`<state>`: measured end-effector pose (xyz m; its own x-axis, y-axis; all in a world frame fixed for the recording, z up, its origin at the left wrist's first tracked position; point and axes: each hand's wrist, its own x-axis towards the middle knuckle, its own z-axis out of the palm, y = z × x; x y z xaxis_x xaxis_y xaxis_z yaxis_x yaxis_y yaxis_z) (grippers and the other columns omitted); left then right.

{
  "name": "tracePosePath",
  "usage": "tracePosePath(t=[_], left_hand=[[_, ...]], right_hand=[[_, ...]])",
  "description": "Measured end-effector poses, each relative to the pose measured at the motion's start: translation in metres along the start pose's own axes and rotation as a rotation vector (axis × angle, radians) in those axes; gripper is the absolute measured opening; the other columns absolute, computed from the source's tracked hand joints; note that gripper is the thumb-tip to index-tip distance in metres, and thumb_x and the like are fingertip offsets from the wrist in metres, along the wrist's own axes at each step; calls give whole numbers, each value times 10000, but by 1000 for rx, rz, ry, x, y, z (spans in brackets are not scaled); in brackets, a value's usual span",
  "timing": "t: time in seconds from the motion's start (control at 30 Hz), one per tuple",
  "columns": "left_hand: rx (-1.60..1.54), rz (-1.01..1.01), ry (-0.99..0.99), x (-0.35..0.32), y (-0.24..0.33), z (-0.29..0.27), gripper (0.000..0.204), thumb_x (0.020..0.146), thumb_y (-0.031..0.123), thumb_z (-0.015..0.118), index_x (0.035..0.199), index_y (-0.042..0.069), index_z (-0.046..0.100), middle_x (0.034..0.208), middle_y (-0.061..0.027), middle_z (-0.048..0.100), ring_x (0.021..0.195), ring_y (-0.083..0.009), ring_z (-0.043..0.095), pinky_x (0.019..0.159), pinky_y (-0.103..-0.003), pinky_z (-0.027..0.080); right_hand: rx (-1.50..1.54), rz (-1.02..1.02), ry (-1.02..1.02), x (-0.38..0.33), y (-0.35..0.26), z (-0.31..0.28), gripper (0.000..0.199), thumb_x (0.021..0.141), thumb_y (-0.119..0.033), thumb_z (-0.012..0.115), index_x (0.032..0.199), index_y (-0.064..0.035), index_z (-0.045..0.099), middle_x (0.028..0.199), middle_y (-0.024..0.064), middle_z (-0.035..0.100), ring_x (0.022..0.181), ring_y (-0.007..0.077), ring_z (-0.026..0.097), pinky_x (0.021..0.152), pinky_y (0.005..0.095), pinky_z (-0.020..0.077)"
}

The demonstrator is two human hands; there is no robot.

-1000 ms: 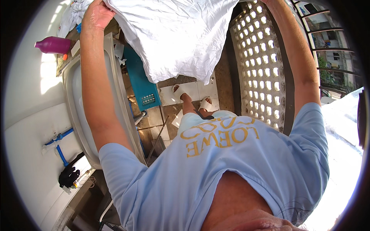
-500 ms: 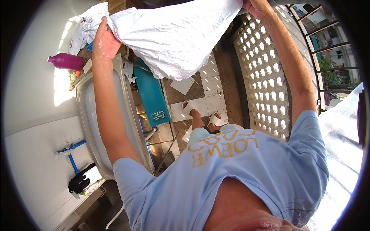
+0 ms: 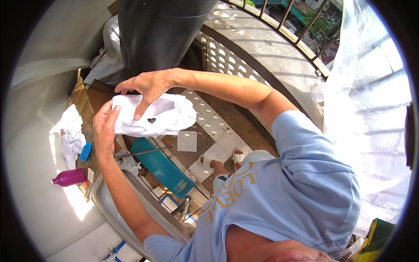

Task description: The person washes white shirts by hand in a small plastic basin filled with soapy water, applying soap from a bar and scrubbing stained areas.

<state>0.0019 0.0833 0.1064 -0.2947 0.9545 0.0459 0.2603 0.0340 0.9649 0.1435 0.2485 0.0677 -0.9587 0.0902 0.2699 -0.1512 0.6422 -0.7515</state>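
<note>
A white cloth garment (image 3: 172, 120) hangs bunched in front of me, with an opening in its upper side and a small dark mark or label near the middle. At its left end, my left hand (image 3: 104, 126) is closed on the edge, thumb on top. Reaching across from the right, my right hand (image 3: 150, 87) has its thumb pressed on the front of the fabric and its fingers over the upper edge. The fingertips behind the cloth are partly hidden.
On a wooden ledge at left lie crumpled white clothes (image 3: 72, 135), a blue brush-like item (image 3: 86, 151) and a purple bottle (image 3: 70, 177). A grey sink (image 3: 102, 198) stands below. A large black container (image 3: 161, 35) rises ahead; a teal plastic panel (image 3: 159, 166) lies near the tiled floor.
The garment has gone from stretched wide between my hands to bunched at the left. My right hand has come across close to the left one. The view has turned right.
</note>
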Motion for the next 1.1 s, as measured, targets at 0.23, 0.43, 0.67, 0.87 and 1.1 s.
tracePosePath(t=[0.23,0.43,0.67,0.87,1.1], left_hand=[[160,275,157,-3,-35,34,246,909,129,606,1084,-41,576,862,-30,586,778,-70,522,714,-208,405],[174,455,436,-36,-125,100,699,883,233,624,1404,-22,233,1350,-242,383,1269,-318,391,1071,-442,298],[395,188,317,-41,-232,112,489,888,84,584,1322,-29,387,1220,-237,487,1101,-346,534,933,-421,432],[-18,-212,235,-26,-298,82,418,890,206,549,1264,35,475,1130,-131,551,1006,-273,555,855,-426,451],[-699,-125,115,24,-237,25,462,892,343,523,1260,64,503,1050,-104,566,943,-224,567,863,-390,472]], right_hand=[[677,195,-211,-14,22,31,335,839,-367,707,808,-34,682,639,8,633,544,88,567,489,248,440],[885,218,153,-34,2,33,372,894,-397,629,930,-31,681,762,21,660,642,92,600,553,242,480],[1093,273,488,-73,4,37,324,894,-362,637,902,-41,681,771,-7,637,701,59,570,608,243,456],[1032,280,777,-105,-7,16,285,890,-310,656,933,-31,689,780,13,659,667,72,595,603,230,480],[981,375,1049,-122,5,2,247,873,-277,673,926,-37,657,833,29,665,741,112,629,684,269,514]])
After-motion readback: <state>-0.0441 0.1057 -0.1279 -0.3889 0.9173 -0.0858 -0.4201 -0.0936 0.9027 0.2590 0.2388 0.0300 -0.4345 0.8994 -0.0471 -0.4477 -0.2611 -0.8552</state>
